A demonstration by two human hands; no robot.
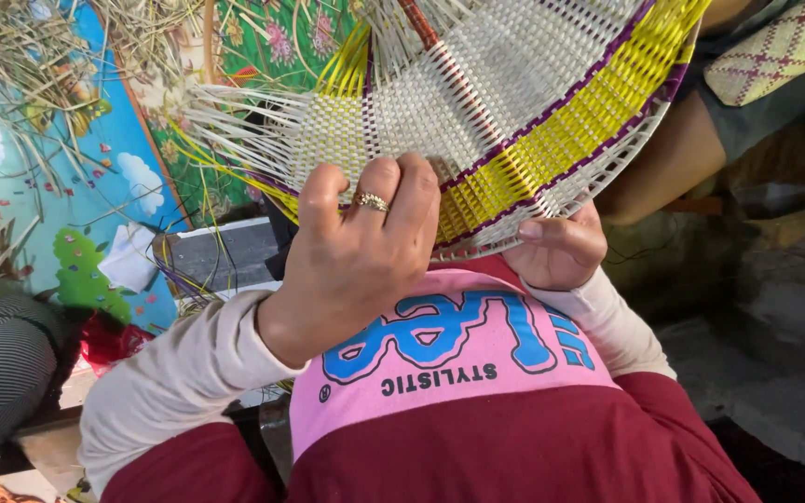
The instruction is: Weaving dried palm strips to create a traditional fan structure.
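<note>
Head view: we hold a round white, yellow and purple woven plastic-strip basket point(496, 112) against our lap.
Our left hand point(356, 247) presses curled fingers onto its weave; our right hand point(559, 250) pinches its rim, above a colourful printed floor mat point(95, 186) strewn with dry straw point(20, 56).

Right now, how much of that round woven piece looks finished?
Done: the white, yellow and purple woven disc is tightly plaited across most of its face. In hand: the left hand presses its near edge while the right hand grips the rim. Left: the loose unwoven strips fanning from its side.
</note>
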